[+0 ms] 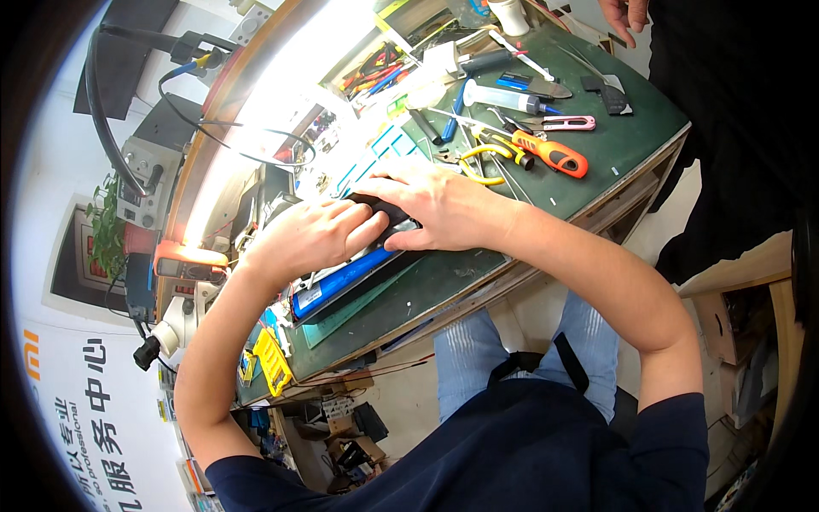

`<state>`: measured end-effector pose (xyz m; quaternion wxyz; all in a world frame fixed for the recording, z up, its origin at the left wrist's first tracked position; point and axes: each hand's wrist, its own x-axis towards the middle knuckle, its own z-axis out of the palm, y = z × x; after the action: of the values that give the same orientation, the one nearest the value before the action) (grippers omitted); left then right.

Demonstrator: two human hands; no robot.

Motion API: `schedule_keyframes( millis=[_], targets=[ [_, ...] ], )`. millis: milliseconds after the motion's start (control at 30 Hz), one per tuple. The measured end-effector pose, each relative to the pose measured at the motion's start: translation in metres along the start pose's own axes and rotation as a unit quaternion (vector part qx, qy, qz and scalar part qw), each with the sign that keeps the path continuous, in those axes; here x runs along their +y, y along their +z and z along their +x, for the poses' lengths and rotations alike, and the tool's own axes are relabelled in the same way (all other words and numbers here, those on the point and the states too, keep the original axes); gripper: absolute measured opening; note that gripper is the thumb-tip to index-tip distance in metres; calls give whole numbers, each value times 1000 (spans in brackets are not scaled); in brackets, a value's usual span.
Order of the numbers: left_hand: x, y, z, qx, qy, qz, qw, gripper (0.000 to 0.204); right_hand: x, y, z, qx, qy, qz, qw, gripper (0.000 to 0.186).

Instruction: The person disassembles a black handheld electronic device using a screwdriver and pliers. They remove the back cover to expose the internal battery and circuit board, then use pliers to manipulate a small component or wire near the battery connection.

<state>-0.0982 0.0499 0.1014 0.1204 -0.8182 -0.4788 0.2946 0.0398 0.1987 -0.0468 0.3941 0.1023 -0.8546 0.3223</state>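
Both my hands meet over the workbench, around a small dark, flat object [388, 213] that is mostly hidden by the fingers. My left hand [320, 232] is closed, its bent fingers pressing on the object's left side. From the right, my right hand [431, 203] grips the same object, thumb at its near side and fingers over the far side. What kind of object it is I cannot make out. Just below the hands lies a long blue bar-shaped tool or device [337, 284], partly covered by them.
Right of my hands lie yellow-handled pliers [490, 160], an orange screwdriver [554, 155], a syringe [503, 100] and a pink-handled cutter [567, 123]. A yellow plastic holder [271, 362] sits at the bench's left edge. Another person's hand [627, 17] shows at upper right.
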Motion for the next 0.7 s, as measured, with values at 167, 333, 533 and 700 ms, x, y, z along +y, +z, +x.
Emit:
schedule_keyframes(
  millis=[167,333,533,700],
  targets=[
    [-5,5,0,19,-1,-21,1000,27,-2,-2,1,-11,3,-7,1000,72],
    [-1,7,1,48,-54,-74,995,29,0,0,0,9,-11,-10,1000,73],
    [3,17,-7,75,-130,-166,975,30,-1,-2,0,5,1,4,1000,70],
    [21,32,-15,168,-231,-245,927,24,-8,-7,2,-35,33,9,999,70]
  ],
)
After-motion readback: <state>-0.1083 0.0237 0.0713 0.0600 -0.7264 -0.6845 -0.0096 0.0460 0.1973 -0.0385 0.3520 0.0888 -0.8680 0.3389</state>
